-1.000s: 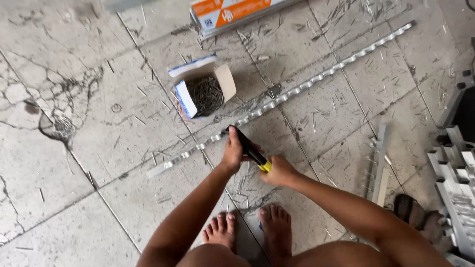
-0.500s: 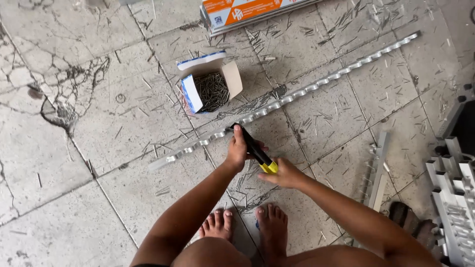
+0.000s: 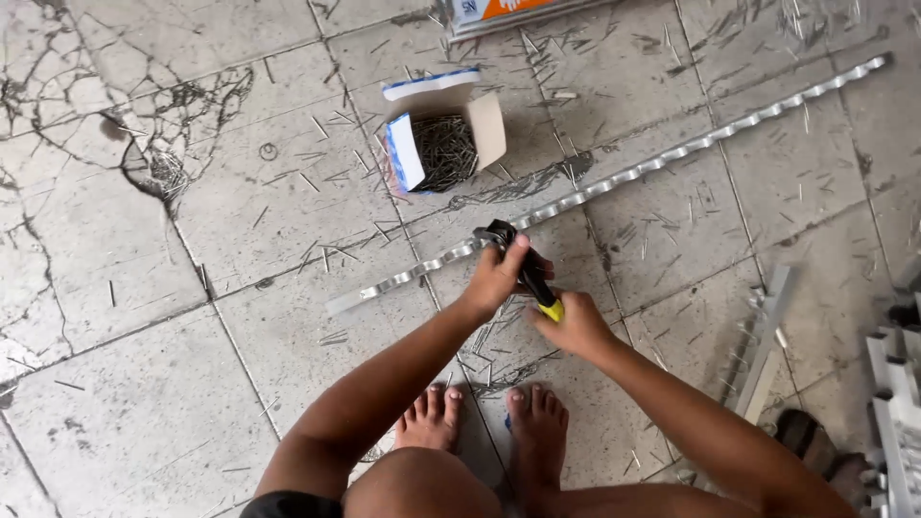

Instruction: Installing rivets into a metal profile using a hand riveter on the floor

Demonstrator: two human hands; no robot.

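From the head view, the left hand (image 3: pixel 499 278) is clenched around the head of the pliers (image 3: pixel 523 269) at the long perforated metal strip (image 3: pixel 614 177) lying on the floor; the right hand (image 3: pixel 576 326) grips the yellow-tipped handles. Squeezing squarely, with the strip flat, seems best; the open box of nails (image 3: pixel 443 144) sits just beyond.

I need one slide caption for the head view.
Both hands grip a black, yellow-tipped tool on a long scalloped metal strip.

Black, yellow-tipped pliers (image 3: pixel 523 269) tilted over long notched metal strip (image 3: pixel 614 177).

Shiny perforated metal strip (image 3: pixel 614 182), matt cardboard box (image 3: pixel 443 134) of dull steel nails (image 3: pixel 445 152), rough cracked stone floor (image 3: pixel 144 384).
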